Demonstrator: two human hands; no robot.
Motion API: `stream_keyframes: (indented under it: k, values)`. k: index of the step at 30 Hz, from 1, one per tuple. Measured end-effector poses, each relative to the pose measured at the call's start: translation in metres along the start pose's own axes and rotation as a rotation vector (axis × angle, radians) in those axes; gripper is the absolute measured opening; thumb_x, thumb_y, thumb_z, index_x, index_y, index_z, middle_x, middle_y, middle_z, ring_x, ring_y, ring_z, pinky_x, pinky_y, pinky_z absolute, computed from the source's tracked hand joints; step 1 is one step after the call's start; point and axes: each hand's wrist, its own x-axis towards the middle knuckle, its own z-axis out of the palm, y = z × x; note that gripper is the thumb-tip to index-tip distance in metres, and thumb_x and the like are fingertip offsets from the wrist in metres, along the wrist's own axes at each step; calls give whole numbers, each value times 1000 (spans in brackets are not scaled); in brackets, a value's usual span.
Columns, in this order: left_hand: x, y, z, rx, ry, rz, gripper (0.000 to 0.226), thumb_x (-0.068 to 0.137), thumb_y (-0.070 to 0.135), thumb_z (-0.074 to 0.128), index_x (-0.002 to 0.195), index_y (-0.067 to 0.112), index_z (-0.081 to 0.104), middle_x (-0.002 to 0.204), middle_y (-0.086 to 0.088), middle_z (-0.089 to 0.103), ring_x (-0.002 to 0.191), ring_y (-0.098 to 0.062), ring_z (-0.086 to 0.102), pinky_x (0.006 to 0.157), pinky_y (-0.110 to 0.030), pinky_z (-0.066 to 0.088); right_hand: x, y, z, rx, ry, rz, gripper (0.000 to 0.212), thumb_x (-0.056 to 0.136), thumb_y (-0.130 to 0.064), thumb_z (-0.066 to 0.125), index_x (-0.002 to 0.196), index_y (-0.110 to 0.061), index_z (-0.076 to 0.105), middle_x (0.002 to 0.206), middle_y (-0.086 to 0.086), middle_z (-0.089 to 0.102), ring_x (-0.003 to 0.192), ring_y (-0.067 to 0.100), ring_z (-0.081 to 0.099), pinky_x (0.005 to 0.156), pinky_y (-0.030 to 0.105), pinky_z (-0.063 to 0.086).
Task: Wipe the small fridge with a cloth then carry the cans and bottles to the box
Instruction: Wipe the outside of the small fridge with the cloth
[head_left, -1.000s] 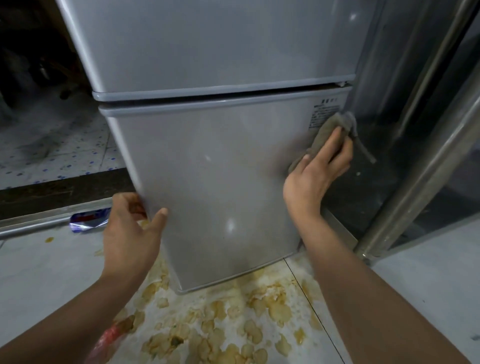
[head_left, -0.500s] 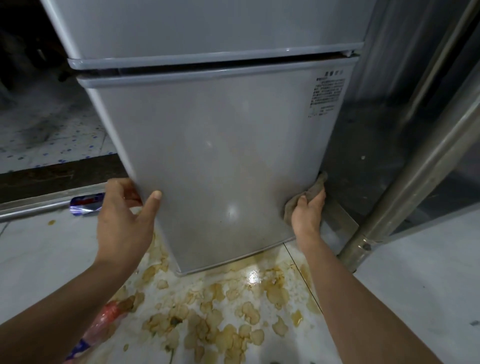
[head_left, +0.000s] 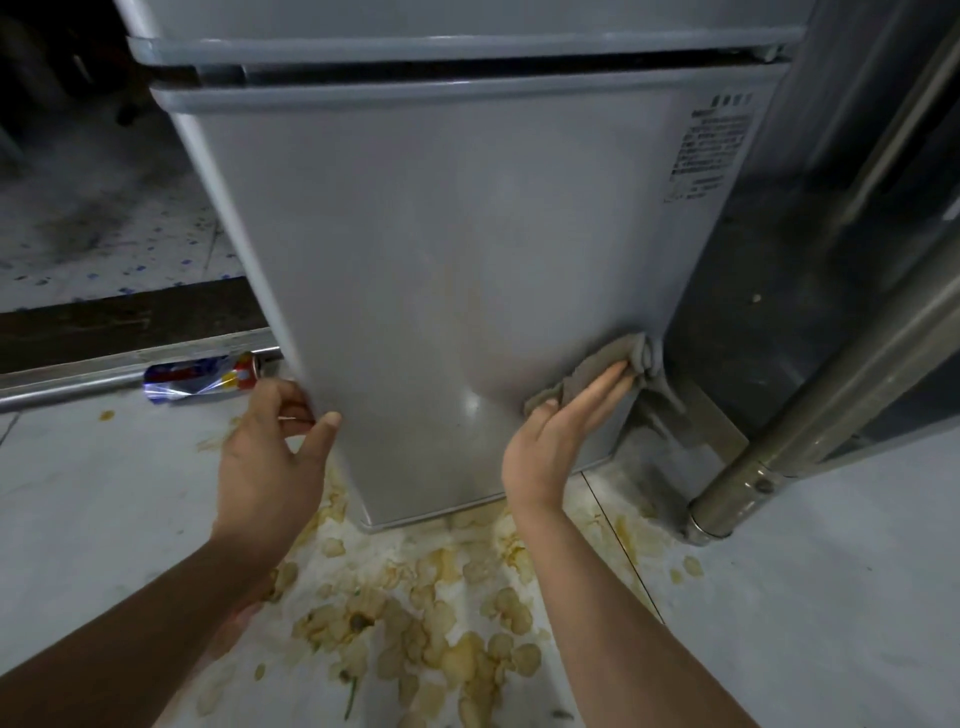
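The fridge (head_left: 452, 249) fills most of what I see, a grey two-door box standing on the pale floor (head_left: 831, 597), its lower door facing me and a printed label (head_left: 709, 150) at that door's upper right corner. To the right of the fridge, just beside it, a thick steel pole (head_left: 810, 395) slants down to the floor. In front of the fridge's foot the floor is littered with yellowish chips (head_left: 441, 613) in a wet stain. My left hand (head_left: 270, 457) grips the fridge's left edge low down – fingers curled behind the edge, thumb pressed on the door face. My right hand (head_left: 561, 431) lies flat with straight fingers against the fridge's lower right corner, pressing the cloth (head_left: 597, 369) onto the door; the grey cloth bunches at the corner and a tail of it hangs past the edge. To the left of the fridge, near its base, a crushed can (head_left: 202, 376) lies on its side against a metal rail (head_left: 67, 384).
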Motion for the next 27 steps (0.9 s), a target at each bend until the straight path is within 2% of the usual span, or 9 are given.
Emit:
stream_keyframes:
  k: [3,5,9,12,14,18,22,24,27]
  values:
    - [2,0,0,-11,-5,-8,17,87,24,62,97,21,49,82,20,54,77,4,54,63,-22,42,-5,5,-2,42,-52,257,73,90,10,29,148,-7,-13,156,11,-20,145,19,-9,106,2,0]
    - [3,0,-2,-8,-16,-22,17,87,25,62,97,20,50,82,20,54,76,6,53,62,-22,41,-4,-10,1,63,-47,295,72,90,10,30,147,-5,-12,156,13,-19,145,20,-11,100,0,-5]
    - [5,1,-4,-20,-21,-43,16,85,25,65,94,20,52,80,19,57,74,5,54,60,-20,41,-25,-59,26,37,-33,-96,77,83,8,36,149,-6,-1,156,7,-12,141,8,-12,110,6,-4]
    - [6,1,-5,-27,-26,-51,16,85,26,66,92,21,52,80,16,58,74,2,55,62,-25,44,-33,-52,37,-54,-38,-253,82,81,12,39,150,-9,1,155,6,-13,146,24,-8,119,33,13]
    - [6,0,-5,-36,-27,-44,16,85,25,65,92,23,51,81,18,57,75,3,55,63,-24,43,-39,-21,31,-171,-117,-365,83,81,17,44,149,-10,5,154,7,-12,146,33,-1,117,40,20]
    - [5,1,-4,-61,-34,-58,17,86,26,64,92,25,48,83,18,56,76,0,56,68,-27,45,-62,28,11,-414,-228,-438,78,80,15,56,143,-9,17,152,11,-4,143,39,13,112,42,32]
    - [6,2,-7,-71,-57,-65,18,86,24,65,96,22,50,85,13,58,77,-4,57,69,-27,46,-54,12,7,-363,-126,-394,69,64,24,56,127,3,35,139,25,17,131,34,28,112,37,32]
    - [6,1,-10,-83,-77,-54,17,86,21,64,96,24,51,85,18,57,78,1,56,69,-23,45,-40,-12,7,-265,-73,-390,65,61,28,49,122,5,42,134,23,25,126,31,35,110,37,37]
    - [7,-4,-13,-77,-133,-35,20,86,16,63,99,27,53,89,20,57,83,5,56,69,-18,44,-24,-36,13,-229,-3,-554,63,68,24,46,123,-5,41,132,15,24,121,34,40,105,38,42]
